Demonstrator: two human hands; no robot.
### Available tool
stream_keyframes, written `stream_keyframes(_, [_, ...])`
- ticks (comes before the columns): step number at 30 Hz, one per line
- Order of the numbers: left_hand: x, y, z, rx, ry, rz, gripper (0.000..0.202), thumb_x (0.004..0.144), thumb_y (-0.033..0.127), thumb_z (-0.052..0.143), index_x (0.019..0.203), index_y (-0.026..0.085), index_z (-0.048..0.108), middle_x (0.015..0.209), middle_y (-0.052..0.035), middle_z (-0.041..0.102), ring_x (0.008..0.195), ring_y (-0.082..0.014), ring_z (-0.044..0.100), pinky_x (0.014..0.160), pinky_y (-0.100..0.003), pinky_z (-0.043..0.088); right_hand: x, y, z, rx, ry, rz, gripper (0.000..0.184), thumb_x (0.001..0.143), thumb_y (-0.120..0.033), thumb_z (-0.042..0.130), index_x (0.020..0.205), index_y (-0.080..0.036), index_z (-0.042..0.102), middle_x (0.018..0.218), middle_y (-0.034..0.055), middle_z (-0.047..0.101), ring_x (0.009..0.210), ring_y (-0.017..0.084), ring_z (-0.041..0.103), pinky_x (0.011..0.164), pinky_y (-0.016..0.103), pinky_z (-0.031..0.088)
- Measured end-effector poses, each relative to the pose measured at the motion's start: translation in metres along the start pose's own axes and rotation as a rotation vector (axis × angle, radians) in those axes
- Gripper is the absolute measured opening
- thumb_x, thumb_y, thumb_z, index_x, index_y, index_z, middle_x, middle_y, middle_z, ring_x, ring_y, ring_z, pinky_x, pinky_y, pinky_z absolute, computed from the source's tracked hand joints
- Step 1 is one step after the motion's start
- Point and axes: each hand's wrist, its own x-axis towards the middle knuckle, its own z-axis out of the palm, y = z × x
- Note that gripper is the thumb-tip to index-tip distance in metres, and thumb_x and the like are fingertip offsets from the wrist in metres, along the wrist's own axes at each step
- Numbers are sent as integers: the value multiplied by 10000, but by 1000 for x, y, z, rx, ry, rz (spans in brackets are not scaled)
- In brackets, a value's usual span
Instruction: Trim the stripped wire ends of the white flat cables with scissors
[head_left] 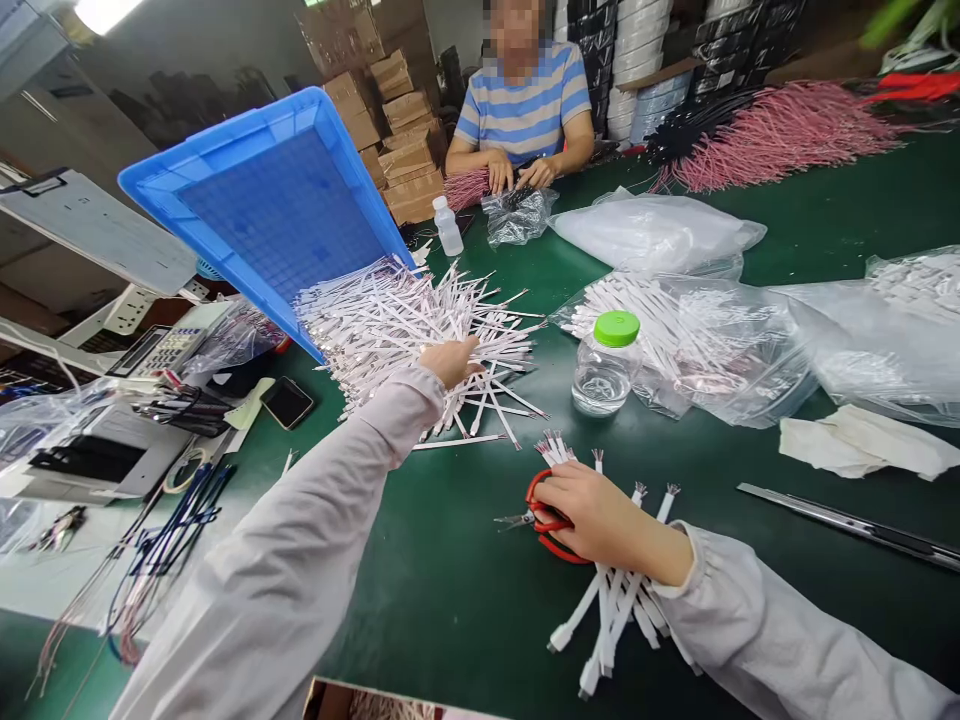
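Note:
My left hand (448, 364) reaches into a large heap of short white flat cables (375, 320), touching the ones at its near right side. Its thumb and a finger show a little apart; the other fingers are hidden from me. My right hand (596, 508) is closed around small scissors (551, 520) with red handles, the blades pointing left. Under that hand and wrist lies a smaller bunch of white cables (600, 630), with stripped wire ends at the top and plugs at the bottom.
A blue plastic crate (262, 200) stands tilted behind the heap. Right of it are a green-lidded jar (606, 365), bagged cables (697, 340), a cloth (862, 442) and a utility knife (847, 522). A phone (286, 402) lies left. Across the table, a person (525, 110) handles dark wires.

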Motion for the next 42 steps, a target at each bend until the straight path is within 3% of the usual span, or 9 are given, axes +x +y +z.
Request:
stream_keyframes(7, [21, 8, 11, 132, -70, 111, 303, 867, 236, 561, 1169, 225, 573, 1147, -123, 606, 970, -257, 637, 780, -335, 486, 2, -2, -1, -7, -2, -2, 158, 762, -62, 540, 844, -176, 612, 751, 32, 628, 706, 164, 534, 709, 316, 442])
stream_keyframes(13, [3, 16, -22, 221, 68, 165, 311, 939, 179, 354, 1100, 146, 617, 1337, -193, 482, 1229, -328, 471, 897, -426, 443, 1, -2, -1, -1, 10, -15, 144, 798, -80, 516, 840, -176, 616, 771, 42, 639, 712, 168, 546, 710, 324, 448])
stream_keyframes(15, [-6, 15, -36, 263, 103, 124, 363, 932, 115, 288, 1052, 120, 631, 1203, -197, 587, 1239, -325, 462, 981, -462, 381, 1, -1, 0, -1, 4, -16, 142, 793, -84, 521, 836, -177, 619, 769, 45, 638, 720, 173, 551, 712, 329, 449])
stream_keyframes(18, [-18, 8, -45, 242, 56, -18, 310, 896, 86, 339, 1056, 118, 603, 990, -175, 668, 1028, -299, 606, 878, -430, 444, -1, -1, 1, 11, -5, -17, 151, 794, -82, 523, 853, -181, 620, 775, 42, 637, 736, 175, 558, 728, 334, 452])
stream_keyframes(22, [-35, -4, -27, 162, 5, -102, 274, 943, 236, 338, 1127, 159, 526, 949, -133, 686, 859, -244, 659, 706, -320, 476, -1, 0, 2, -10, 2, -17, 173, 779, -68, 539, 888, -179, 614, 790, 39, 640, 747, 174, 562, 747, 337, 454])
stream_keyframes(27, [-53, -15, 12, 78, -81, -46, 334, 894, 460, 481, 1105, 205, 527, 966, -106, 700, 891, -248, 663, 693, -291, 473, 0, 0, 0, -28, -4, -7, 173, 739, -52, 558, 842, -179, 614, 758, 35, 622, 748, 178, 567, 741, 331, 455])
stream_keyframes(31, [-56, -15, 31, 38, -120, -35, 323, 812, 430, 611, 1032, 195, 581, 995, -114, 698, 947, -274, 651, 743, -310, 478, 0, -1, -1, -32, -4, 0, 204, 708, -29, 554, 833, -178, 613, 755, 33, 618, 757, 179, 567, 755, 330, 457])
stream_keyframes(36, [-57, -18, 24, -44, -113, -18, 255, 846, 400, 538, 906, 178, 650, 1054, -115, 683, 987, -255, 631, 807, -302, 463, -1, -1, -1, -31, -20, 4, 231, 698, -17, 552, 856, -177, 610, 763, 25, 629, 752, 176, 564, 757, 330, 460])
stream_keyframes(42, [-77, -26, 6, -417, -144, 30, 439, 901, 497, 354, 830, 183, 653, 874, -33, 721, 753, -182, 639, 718, -269, 473, -1, -1, 0, -20, -9, -7, 206, 729, -36, 551, 876, -168, 612, 768, 25, 634, 742, 171, 559, 746, 331, 462])
